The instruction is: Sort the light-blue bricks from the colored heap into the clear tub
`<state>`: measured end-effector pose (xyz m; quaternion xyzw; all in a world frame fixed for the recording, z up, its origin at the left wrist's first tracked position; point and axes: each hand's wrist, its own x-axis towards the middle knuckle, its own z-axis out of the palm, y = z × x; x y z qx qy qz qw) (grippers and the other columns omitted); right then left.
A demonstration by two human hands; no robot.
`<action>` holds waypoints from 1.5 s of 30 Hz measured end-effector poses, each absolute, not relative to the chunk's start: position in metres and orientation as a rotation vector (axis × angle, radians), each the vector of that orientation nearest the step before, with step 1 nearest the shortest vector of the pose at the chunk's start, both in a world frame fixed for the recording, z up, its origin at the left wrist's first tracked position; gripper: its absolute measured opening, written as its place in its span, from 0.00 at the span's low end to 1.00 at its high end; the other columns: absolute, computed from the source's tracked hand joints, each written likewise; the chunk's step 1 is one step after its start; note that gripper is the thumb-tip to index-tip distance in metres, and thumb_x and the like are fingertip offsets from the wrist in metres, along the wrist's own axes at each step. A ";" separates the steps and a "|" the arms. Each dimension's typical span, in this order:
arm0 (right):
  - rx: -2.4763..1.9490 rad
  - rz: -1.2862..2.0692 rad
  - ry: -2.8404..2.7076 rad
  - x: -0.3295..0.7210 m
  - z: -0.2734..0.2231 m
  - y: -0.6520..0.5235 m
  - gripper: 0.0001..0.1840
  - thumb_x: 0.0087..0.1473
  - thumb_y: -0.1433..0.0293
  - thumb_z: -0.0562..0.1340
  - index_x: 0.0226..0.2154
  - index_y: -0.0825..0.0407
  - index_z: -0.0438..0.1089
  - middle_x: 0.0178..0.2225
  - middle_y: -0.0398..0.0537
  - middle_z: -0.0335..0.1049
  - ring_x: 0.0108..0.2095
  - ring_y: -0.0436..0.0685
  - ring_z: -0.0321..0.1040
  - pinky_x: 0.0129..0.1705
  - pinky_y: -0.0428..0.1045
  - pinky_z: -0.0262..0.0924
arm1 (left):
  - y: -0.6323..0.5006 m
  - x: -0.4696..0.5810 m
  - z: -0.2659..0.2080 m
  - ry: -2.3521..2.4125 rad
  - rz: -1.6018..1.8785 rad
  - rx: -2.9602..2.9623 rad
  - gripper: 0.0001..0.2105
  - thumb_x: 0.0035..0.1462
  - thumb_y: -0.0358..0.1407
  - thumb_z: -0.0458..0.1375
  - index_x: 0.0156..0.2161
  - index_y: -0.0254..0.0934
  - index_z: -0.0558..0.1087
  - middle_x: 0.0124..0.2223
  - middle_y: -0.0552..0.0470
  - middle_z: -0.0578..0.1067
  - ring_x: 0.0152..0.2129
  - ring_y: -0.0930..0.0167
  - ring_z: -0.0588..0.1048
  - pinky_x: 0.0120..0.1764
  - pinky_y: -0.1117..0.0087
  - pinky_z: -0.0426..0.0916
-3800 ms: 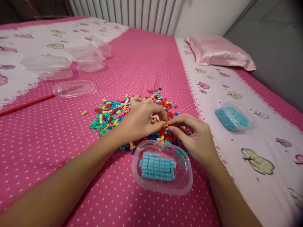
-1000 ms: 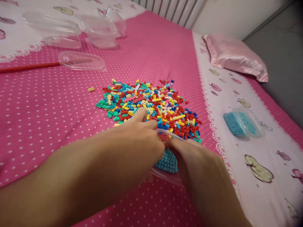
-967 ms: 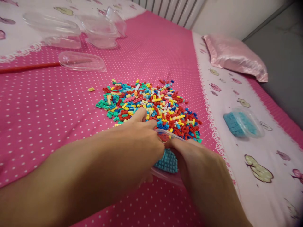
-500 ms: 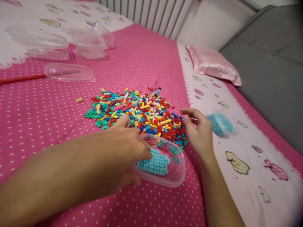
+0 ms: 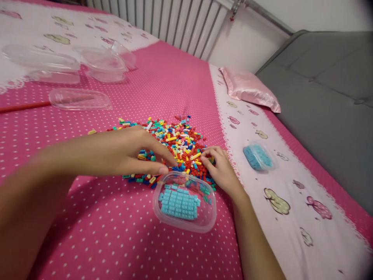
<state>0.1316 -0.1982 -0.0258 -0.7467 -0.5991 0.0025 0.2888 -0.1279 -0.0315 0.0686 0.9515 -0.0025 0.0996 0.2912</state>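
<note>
A mixed pile of small toy building bricks (image 5: 177, 142) lies on the bed. My left hand (image 5: 136, 149) reaches over its near left side, thumb and forefinger apart, nothing visible between them. At the pile's right edge, my right hand (image 5: 220, 169) has its thumb and forefinger tips close together among the bricks, beside a long yellow brick (image 5: 196, 156). What they pinch, if anything, is too small to make out. In front of the pile sits a clear plastic container (image 5: 208, 221), with light blue bricks (image 5: 180, 204) packed in rows inside. The left thumb is just above its far rim.
Another clear tub of blue bricks (image 5: 258, 156) stands on the right. Clear containers (image 5: 101, 64) and a clear lid (image 5: 81, 99) over a red stick (image 5: 26, 107) lie at the back left. A pink pillow (image 5: 250, 89) rests near the grey headboard (image 5: 323, 85).
My left hand has moved from above the light blue bricks in the container back to the pile. My right hand's fingers have come closer together at the pile. The view has shifted slightly.
</note>
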 end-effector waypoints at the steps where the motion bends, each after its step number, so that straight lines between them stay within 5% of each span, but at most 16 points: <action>1: -2.017 -0.020 -1.597 0.132 -0.029 -0.199 0.14 0.63 0.60 0.62 0.45 0.53 0.72 0.49 0.51 0.72 0.51 0.59 0.69 0.55 0.62 0.64 | -0.030 -0.121 0.067 0.003 0.232 2.523 0.10 0.66 0.44 0.58 0.45 0.49 0.81 0.42 0.60 0.83 0.33 0.75 0.81 0.35 0.79 0.71; 12: -2.077 -0.116 -1.556 0.129 -0.029 -0.197 0.13 0.62 0.62 0.63 0.44 0.53 0.73 0.51 0.51 0.70 0.53 0.60 0.67 0.56 0.62 0.63 | -0.054 -0.100 0.055 -0.023 0.396 2.494 0.08 0.66 0.37 0.57 0.41 0.42 0.79 0.40 0.60 0.82 0.37 0.77 0.78 0.41 0.79 0.65; 23: -1.960 0.114 -1.333 0.139 -0.023 -0.201 0.16 0.63 0.59 0.63 0.44 0.55 0.71 0.40 0.47 0.73 0.38 0.53 0.72 0.42 0.54 0.70 | -0.056 -0.096 0.050 -0.070 0.336 2.523 0.08 0.67 0.38 0.57 0.41 0.42 0.79 0.41 0.58 0.81 0.39 0.75 0.76 0.44 0.74 0.63; 35: -1.832 0.286 -1.257 0.142 -0.022 -0.203 0.14 0.62 0.60 0.64 0.41 0.55 0.71 0.37 0.44 0.72 0.34 0.51 0.70 0.38 0.51 0.70 | -0.060 -0.093 0.045 -0.124 0.222 2.521 0.07 0.67 0.37 0.57 0.44 0.43 0.78 0.44 0.58 0.80 0.43 0.73 0.74 0.50 0.71 0.61; 45: -1.869 0.208 -1.305 0.140 -0.017 -0.202 0.14 0.63 0.60 0.62 0.42 0.55 0.73 0.40 0.47 0.73 0.41 0.54 0.72 0.46 0.56 0.68 | -0.062 -0.099 0.046 -0.217 0.153 2.588 0.10 0.67 0.43 0.57 0.42 0.48 0.80 0.53 0.56 0.76 0.51 0.67 0.69 0.55 0.65 0.59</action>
